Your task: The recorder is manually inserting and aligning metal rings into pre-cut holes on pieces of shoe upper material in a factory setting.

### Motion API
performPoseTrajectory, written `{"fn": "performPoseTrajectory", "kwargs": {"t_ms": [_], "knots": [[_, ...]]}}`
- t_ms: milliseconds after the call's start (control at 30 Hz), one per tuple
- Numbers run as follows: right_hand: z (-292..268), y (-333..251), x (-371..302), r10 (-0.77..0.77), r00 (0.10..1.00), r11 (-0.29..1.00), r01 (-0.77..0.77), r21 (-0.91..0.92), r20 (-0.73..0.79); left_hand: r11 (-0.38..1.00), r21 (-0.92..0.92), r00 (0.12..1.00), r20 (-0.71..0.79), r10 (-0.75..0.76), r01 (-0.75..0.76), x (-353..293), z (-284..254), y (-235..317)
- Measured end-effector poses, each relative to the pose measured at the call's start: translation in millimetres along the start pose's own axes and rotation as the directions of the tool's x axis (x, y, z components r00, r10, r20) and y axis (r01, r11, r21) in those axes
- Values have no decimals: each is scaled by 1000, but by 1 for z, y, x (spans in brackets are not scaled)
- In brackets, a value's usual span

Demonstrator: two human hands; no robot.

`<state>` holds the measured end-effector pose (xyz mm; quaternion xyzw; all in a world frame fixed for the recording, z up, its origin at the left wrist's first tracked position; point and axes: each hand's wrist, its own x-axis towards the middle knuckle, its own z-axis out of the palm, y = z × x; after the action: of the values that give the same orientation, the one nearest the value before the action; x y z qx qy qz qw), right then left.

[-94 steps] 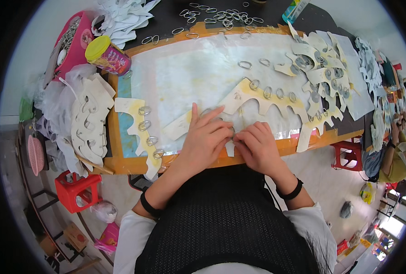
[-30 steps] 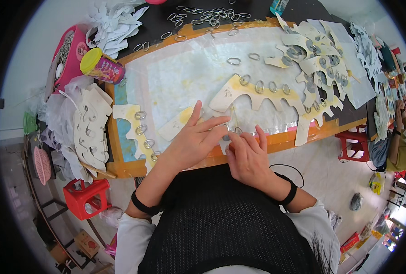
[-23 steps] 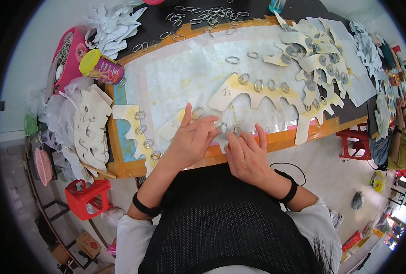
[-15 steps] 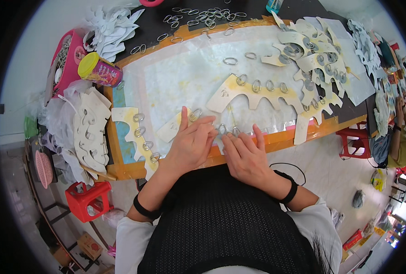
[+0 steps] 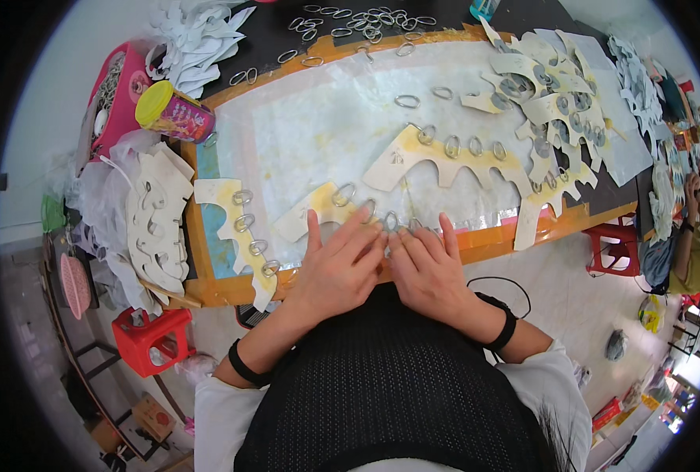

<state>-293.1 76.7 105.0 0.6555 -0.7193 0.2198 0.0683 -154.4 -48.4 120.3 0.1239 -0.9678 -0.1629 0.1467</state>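
Observation:
My left hand (image 5: 342,267) and my right hand (image 5: 428,271) meet at the table's near edge over a cream scalloped strip (image 5: 293,223) with a yellowed edge. Their bent fingertips press together on its tabs, around oval metal rings (image 5: 391,220); the thumbs stick up. Both hands cover much of the strip, so the exact pinch is hidden. One ring (image 5: 343,194) lies on its uncovered left part. Behind my hands is a similar strip (image 5: 444,161) with several rings along its far edge. Left of them, another ringed strip (image 5: 236,224) lies on the sheet.
Ringed strips (image 5: 554,86) are heaped at the right. Loose rings (image 5: 373,23) lie at the back. On the left stand a yellow-lidded tub (image 5: 175,114), a pink bin (image 5: 121,98) of rings and a stack of plain strips (image 5: 157,224). A red stool (image 5: 153,342) stands below.
My left hand has shifted right, its fingers now lowered against my right hand's fingertips. More of the strip and its rings shows beyond them. The whole view has shifted slightly.

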Motion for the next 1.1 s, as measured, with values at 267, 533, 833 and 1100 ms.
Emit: {"fn": "performPoseTrajectory", "kwargs": {"t_ms": [267, 533, 833, 1100], "knots": [[2, 3, -3, -48, 999, 995, 48, -83, -5, 1000, 21, 1000, -3, -8, 8, -3, 7, 2], [3, 8, 3, -35, 999, 999, 35, 18, 2, 999, 33, 1000, -2, -21, 21, -1, 11, 3], [-21, 31, 21, 311, 940, 865, -220, 451, -139, 993, 104, 993, -109, -35, 46, -9, 25, 3], [-21, 31, 33, 157, 982, 922, -183, 341, 104, 993, 28, 981, -158, -108, 114, -11, 8, 9]]}}
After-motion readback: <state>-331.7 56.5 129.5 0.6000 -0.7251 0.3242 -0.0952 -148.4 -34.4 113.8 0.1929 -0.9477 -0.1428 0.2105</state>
